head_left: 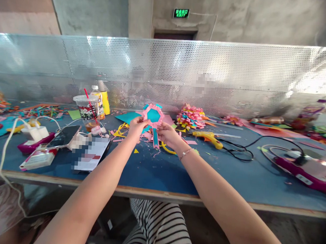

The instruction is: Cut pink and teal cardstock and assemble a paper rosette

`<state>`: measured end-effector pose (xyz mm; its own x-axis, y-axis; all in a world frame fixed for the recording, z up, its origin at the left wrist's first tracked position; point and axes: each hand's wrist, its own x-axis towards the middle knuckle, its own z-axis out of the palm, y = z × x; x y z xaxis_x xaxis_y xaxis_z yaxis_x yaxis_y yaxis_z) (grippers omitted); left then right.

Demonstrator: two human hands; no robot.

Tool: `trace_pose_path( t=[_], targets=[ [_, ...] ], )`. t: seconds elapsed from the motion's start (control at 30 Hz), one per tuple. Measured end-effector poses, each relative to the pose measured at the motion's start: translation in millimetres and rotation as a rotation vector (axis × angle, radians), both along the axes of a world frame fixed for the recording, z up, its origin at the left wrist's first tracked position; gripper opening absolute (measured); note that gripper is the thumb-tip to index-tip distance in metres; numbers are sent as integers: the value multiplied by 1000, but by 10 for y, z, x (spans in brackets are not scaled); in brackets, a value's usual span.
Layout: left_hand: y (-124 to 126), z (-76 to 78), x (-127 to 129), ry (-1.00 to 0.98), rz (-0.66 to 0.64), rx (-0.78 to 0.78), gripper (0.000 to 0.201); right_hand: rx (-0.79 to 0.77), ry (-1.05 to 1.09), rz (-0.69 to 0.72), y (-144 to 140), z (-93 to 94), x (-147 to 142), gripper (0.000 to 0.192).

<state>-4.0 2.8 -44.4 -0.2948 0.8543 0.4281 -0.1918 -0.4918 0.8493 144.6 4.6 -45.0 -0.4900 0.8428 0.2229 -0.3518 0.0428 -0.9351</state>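
Observation:
Between my two hands a paper rosette point(153, 116) is held up above the table. It has a pink pleated rim, a blue centre and ribbon-like tails in blue and pink hanging below. My left hand point(138, 128) pinches its lower left edge, thumb on the front. My right hand point(169, 134) closes on its lower right side near the tails. Below and behind it lie blue paper point(127, 116), yellow strips and pink scraps. A yellow glue gun point(210, 139) rests to the right of my right hand, its black cord trailing away.
A pile of pink and yellow paper pieces point(191, 116) stands behind the glue gun. On the left are a drink cup with a red straw point(86, 112), a phone point(93, 154) and a purple power strip point(36, 143). Another power strip point(300, 172) lies right. A perforated metal screen point(166, 63) borders the back.

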Motion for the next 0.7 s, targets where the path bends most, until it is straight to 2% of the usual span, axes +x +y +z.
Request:
trace_pose_path(
  t=[0.33, 0.47, 0.7],
  targets=[
    [-8, 12, 19, 11, 26, 16, 21, 22, 7, 64, -36, 27, -9, 32],
    [-18, 23, 14, 54, 28, 20, 19, 3, 32, 29, -45, 32, -11, 31],
    [-124, 101, 53, 184, 144, 57, 16, 40, 72, 1, -104, 101, -17, 21]
  ],
)
